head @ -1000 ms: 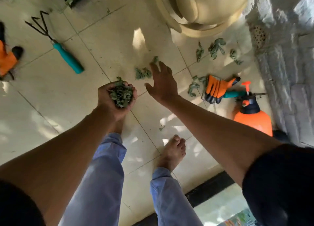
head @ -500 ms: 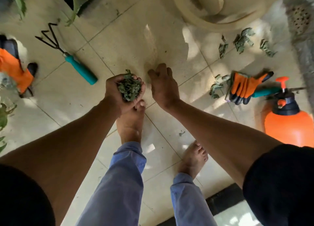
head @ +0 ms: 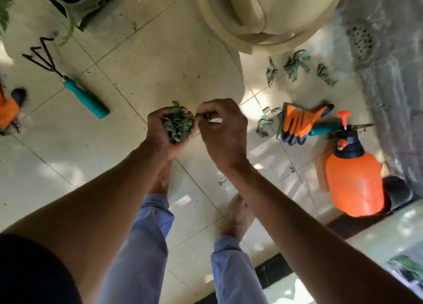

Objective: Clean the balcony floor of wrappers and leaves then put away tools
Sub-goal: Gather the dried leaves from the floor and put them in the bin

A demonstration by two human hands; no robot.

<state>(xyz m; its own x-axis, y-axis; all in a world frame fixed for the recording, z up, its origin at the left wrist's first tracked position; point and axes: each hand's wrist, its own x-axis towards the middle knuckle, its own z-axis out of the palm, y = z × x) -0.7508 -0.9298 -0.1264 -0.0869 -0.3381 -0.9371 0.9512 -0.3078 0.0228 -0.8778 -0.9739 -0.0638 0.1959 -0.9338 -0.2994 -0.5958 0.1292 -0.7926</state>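
Note:
My left hand (head: 164, 132) is cupped palm up around a wad of dried green leaves (head: 178, 125). My right hand (head: 223, 129) is right beside it, its fingers curled and pinching a few small leaves at the edge of the wad. More dried leaves (head: 296, 65) lie on the tiles below the big pot, and another small clump (head: 265, 123) lies beside an orange glove (head: 302, 123). A hand rake with a teal handle (head: 84, 96) lies on the floor at the left.
A large beige pot (head: 263, 17) stands at the top. An orange spray bottle (head: 353, 180) stands at the right, with a teal-handled tool (head: 325, 128) under the glove. Another orange glove (head: 9, 111) is at the left edge. A grey stone wall (head: 393, 74) runs along the right. My bare feet stand below my hands.
My right hand picked leaves up off the tiles and brought them to the wad in my left hand. Both hands rose slightly, and the view shifted.

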